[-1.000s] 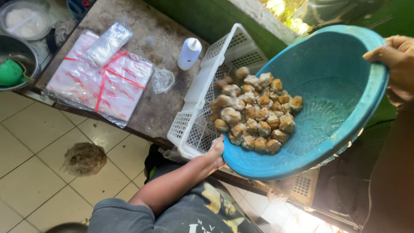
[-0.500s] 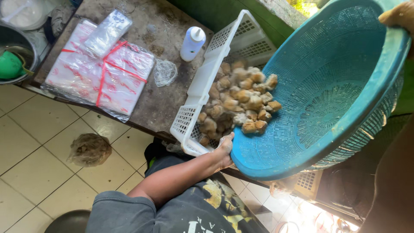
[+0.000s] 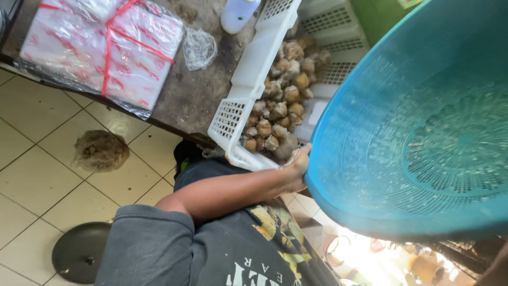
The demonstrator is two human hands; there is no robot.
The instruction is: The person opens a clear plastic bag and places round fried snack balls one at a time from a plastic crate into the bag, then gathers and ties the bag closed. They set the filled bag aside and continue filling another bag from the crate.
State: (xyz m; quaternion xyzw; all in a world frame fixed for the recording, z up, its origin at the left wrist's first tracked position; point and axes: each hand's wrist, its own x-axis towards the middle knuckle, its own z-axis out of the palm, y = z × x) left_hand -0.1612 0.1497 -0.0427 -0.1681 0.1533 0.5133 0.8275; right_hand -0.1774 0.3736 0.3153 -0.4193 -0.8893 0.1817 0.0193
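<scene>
My left hand [image 3: 295,168] grips the lower rim of a large teal plastic colander [image 3: 423,132], which is tilted steeply over a white slotted basket [image 3: 248,79]. The colander's inside shows only wet holes and no food. Several brown, lumpy fried pieces [image 3: 280,100] lie heaped in the white basket, just beyond my fingers. The basket rests on a worn dark table [image 3: 185,95], partly over its edge. My right hand is out of the picture.
On the table lie a flat pack of clear plastic bags tied with red string [image 3: 100,47], a crumpled clear wrapper [image 3: 200,48] and a white bottle [image 3: 238,13]. On the tiled floor sit a knotted bag of scraps [image 3: 100,151] and a dark round lid [image 3: 79,251].
The colander has tipped further and the brown pieces have slid out of it into the white basket. My right hand on the far rim has left the view.
</scene>
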